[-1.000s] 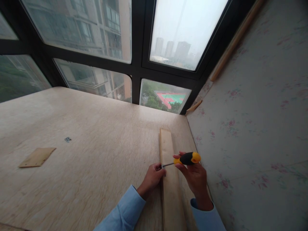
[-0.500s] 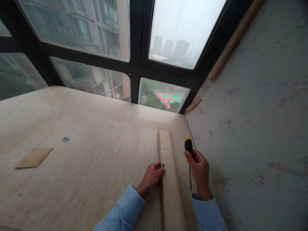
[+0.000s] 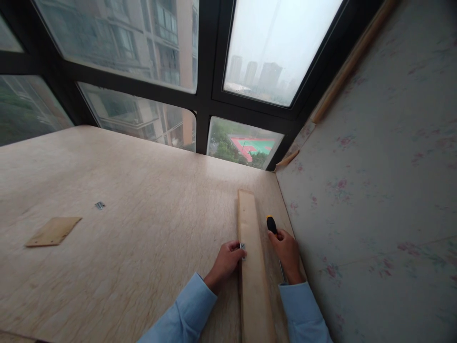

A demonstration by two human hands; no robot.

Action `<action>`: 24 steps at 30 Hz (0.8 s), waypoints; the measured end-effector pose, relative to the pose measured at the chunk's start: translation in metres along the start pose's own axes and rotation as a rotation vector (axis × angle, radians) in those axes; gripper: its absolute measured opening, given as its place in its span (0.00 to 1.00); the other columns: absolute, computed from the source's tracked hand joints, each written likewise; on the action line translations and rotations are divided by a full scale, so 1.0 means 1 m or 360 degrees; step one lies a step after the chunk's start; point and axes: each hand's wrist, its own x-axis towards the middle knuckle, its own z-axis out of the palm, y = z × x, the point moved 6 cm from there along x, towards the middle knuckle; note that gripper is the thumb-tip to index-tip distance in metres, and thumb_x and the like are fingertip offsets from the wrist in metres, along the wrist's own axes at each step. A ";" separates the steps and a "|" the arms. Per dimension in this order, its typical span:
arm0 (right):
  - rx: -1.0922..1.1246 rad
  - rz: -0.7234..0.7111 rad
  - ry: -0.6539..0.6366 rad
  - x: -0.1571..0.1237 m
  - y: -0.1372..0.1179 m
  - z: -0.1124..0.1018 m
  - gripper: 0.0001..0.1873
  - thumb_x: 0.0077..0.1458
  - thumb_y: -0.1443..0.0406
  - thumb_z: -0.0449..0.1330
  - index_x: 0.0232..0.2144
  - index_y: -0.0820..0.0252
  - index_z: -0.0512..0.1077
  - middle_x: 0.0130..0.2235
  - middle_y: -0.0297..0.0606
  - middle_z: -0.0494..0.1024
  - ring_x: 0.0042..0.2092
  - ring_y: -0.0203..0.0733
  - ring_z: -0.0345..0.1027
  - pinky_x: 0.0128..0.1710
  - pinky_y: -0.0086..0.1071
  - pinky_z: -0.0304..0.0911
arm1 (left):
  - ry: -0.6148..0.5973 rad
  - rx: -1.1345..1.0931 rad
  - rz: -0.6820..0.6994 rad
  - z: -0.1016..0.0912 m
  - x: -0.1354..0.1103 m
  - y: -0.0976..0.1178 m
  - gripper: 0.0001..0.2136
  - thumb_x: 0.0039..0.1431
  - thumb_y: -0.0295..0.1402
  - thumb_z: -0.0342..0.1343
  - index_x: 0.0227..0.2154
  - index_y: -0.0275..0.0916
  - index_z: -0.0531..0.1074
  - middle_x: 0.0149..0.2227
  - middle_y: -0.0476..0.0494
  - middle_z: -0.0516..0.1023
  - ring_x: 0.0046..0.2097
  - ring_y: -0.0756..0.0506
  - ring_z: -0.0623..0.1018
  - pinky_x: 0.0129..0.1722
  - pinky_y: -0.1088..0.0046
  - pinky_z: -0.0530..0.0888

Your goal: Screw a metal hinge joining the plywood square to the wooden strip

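Note:
A long pale wooden strip [image 3: 252, 267] lies on the light wood-grain surface [image 3: 143, 228], close to the wall on the right. My left hand [image 3: 226, 261] is closed at the strip's left edge, fingers pinching a small metal bracket [image 3: 243, 246]. Down on the surface to the right of the strip, my right hand [image 3: 286, 250] is wrapped round a screwdriver with a black and yellow handle [image 3: 271, 224]; its shaft points back toward me under the hand.
A flat cardboard-coloured piece [image 3: 53, 231] and a second small metal bracket [image 3: 99, 205] lie far left on the surface. Flowered wallpaper [image 3: 374, 190] rises at the right. Dark-framed windows [image 3: 203, 100] close off the far side.
My right hand swung the screwdriver away from the bracket, turned it handle-forward and lowered it to the surface right of the strip. My left hand stayed at the bracket.

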 end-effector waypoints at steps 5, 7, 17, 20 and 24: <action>-0.0111 0.0017 -0.0010 -0.002 -0.001 0.001 0.20 0.53 0.53 0.55 0.35 0.62 0.77 0.34 0.46 0.81 0.35 0.49 0.73 0.31 0.34 0.59 | 0.0016 -0.0052 -0.0036 0.000 -0.001 0.000 0.17 0.40 0.29 0.59 0.36 0.32 0.79 0.33 0.40 0.80 0.35 0.43 0.78 0.33 0.70 0.72; -0.0160 0.0014 -0.0024 -0.002 -0.001 0.001 0.19 0.53 0.53 0.55 0.34 0.62 0.77 0.35 0.46 0.81 0.35 0.49 0.73 0.32 0.34 0.59 | 0.0010 -0.0079 -0.0047 0.000 -0.001 -0.001 0.17 0.40 0.29 0.59 0.37 0.32 0.79 0.32 0.41 0.80 0.34 0.43 0.78 0.32 0.70 0.72; -0.0241 -0.0047 0.0002 0.000 0.004 0.004 0.22 0.56 0.52 0.53 0.37 0.63 0.76 0.35 0.47 0.79 0.35 0.48 0.72 0.33 0.34 0.61 | 0.0031 -0.0064 -0.0072 -0.001 -0.003 0.001 0.18 0.41 0.30 0.60 0.39 0.32 0.78 0.34 0.40 0.81 0.34 0.43 0.79 0.32 0.69 0.73; -0.0251 -0.0051 0.0007 0.000 0.004 0.002 0.24 0.57 0.50 0.51 0.38 0.63 0.76 0.35 0.48 0.79 0.36 0.48 0.72 0.35 0.35 0.61 | 0.0030 -0.0057 -0.0082 -0.001 -0.002 0.001 0.18 0.40 0.30 0.59 0.38 0.32 0.78 0.33 0.40 0.81 0.33 0.43 0.78 0.32 0.68 0.73; -0.0225 -0.0092 0.0079 0.001 0.000 -0.004 0.27 0.56 0.50 0.51 0.40 0.67 0.75 0.37 0.51 0.77 0.38 0.51 0.71 0.39 0.38 0.62 | 0.0033 -0.0051 -0.0087 0.000 0.000 -0.001 0.17 0.39 0.29 0.58 0.37 0.32 0.79 0.31 0.41 0.80 0.31 0.44 0.77 0.31 0.70 0.72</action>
